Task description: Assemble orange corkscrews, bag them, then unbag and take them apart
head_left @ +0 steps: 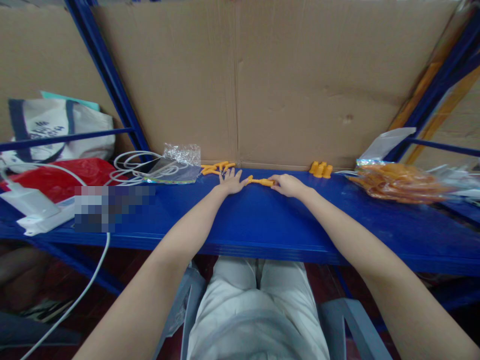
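Note:
A slender orange-yellow plastic piece (261, 182) with a ridged surface lies between my two hands on the blue shelf. My right hand (288, 185) pinches its right end between thumb and fingers. At its left end is my left hand (231, 182), fingers spread and lying flat, with the thumb side close to the piece; whether they touch is hard to make out. Several similar orange pieces (212, 168) lie just behind the left hand, some with small dark chains. Farther right stand a few orange cup-shaped pieces (320, 169) against the cardboard.
A clear plastic bag (180, 162) and a coiled white cable (129, 162) lie left, beside a power strip (47, 217) and a red bag (80, 172). On the right is a bag of orange pieces (401, 182). A cardboard wall (285, 90) closes the back; blue posts flank it.

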Demonstrator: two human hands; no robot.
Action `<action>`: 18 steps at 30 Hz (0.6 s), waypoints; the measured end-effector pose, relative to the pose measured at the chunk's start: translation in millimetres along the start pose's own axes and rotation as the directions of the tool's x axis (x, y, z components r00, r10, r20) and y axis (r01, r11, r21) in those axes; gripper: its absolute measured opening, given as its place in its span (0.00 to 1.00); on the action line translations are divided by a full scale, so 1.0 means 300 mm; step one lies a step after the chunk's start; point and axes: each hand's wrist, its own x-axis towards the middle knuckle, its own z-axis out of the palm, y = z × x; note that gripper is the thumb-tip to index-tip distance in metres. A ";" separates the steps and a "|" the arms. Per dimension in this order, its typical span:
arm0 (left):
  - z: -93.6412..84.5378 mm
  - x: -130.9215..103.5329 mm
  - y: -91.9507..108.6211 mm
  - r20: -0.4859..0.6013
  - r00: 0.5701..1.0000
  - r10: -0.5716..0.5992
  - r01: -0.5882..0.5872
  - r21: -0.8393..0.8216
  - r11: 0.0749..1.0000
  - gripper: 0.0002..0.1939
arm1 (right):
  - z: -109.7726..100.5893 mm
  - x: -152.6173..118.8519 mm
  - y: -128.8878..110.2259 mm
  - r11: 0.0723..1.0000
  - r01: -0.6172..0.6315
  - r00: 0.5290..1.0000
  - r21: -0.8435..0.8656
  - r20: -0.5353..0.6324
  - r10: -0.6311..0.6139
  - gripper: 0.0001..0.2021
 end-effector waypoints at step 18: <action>-0.068 -0.013 -0.040 -0.013 0.992 -0.125 0.126 0.113 0.986 0.21 | -0.023 -0.016 0.047 0.866 -0.493 0.870 -0.089 -0.050 0.490 0.19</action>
